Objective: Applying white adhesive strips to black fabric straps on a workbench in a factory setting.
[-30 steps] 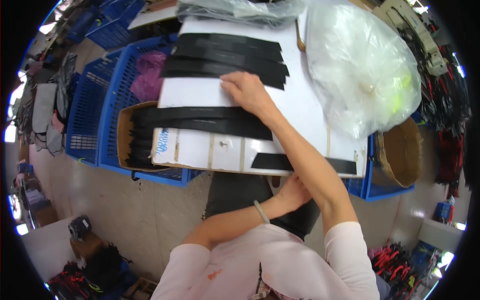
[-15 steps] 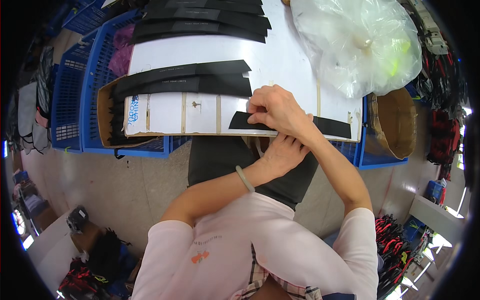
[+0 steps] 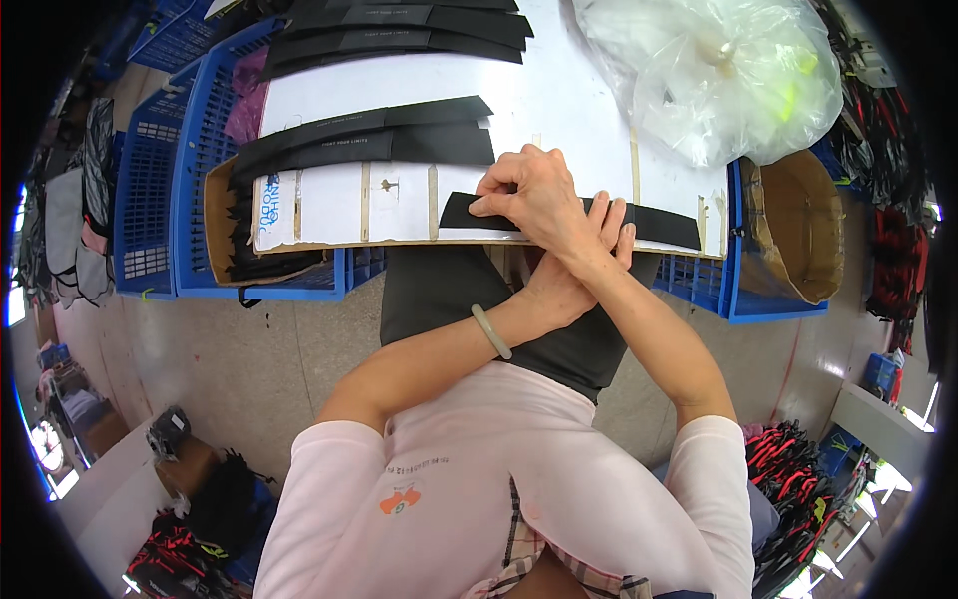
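Note:
A black fabric strip (image 3: 659, 226) lies along the near edge of the white board tabletop (image 3: 559, 110). My forearms cross, the right one over the left. My right hand (image 3: 536, 197) is closed, its fingers curled and their tips pinching at the strip near its left end. Under the right wrist, my left hand (image 3: 561, 290) reaches up from below the edge, its fingers stretched out across the strip. Part of that hand is hidden by the right forearm. Left of the hands lie two overlapping black printed strips (image 3: 439, 145).
More black strips (image 3: 399, 42) lie at the far left. A clear plastic bag (image 3: 718, 90) sits far right. Blue crates (image 3: 190, 220) flank the table; a cardboard box (image 3: 218, 215) with dark pieces stands left, another brown box (image 3: 798, 240) right.
My right hand has shifted a little left along the strip. My left hand has come up from below the edge, and its fingers now lie on the strip.

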Motion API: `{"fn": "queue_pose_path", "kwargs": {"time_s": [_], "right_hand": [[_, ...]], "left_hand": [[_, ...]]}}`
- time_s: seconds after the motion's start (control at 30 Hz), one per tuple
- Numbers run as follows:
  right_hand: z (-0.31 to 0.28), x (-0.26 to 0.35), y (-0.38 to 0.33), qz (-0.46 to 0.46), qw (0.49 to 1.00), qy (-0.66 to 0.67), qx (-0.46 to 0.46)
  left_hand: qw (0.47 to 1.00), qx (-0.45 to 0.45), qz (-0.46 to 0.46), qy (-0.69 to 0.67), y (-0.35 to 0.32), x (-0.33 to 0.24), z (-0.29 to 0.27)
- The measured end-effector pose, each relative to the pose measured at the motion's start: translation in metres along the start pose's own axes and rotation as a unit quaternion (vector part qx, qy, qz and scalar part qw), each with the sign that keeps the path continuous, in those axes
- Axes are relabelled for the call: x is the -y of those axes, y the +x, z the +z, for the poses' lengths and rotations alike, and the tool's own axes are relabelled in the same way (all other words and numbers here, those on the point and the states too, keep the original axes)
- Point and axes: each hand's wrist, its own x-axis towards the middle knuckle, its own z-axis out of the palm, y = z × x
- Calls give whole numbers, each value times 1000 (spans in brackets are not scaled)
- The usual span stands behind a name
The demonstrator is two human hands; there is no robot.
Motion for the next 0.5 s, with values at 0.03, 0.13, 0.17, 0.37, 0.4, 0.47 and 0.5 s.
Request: {"fn": "queue_pose_path", "kwargs": {"time_s": [0.03,0.13,0.17,0.37,0.4,0.47,0.5], "right_hand": [[1,0,-1,2,1000,-3,-4],[8,0,-1,-2,1000,6,-19],[9,1,-1,-1,1000,4,-20],[3,-5,-6,7,999,-20,-41],[6,-7,-6,-22,998,-43,-41],[12,-9,-4,-51,996,-67,-43],[18,-5,-3,-54,996,-62,-45]], "left_hand": [[1000,4,1,3,-1,-1,-1],[1000,9,-1,15,-2,1,-3],[1000,9,1,12,-3,2,-3],[1000,-1,25,13,2,-3,-1],[1000,12,22,18,1,-4,0],[999,24,22,37,-2,0,0],[998,26,21,54,-4,4,-3]]}}
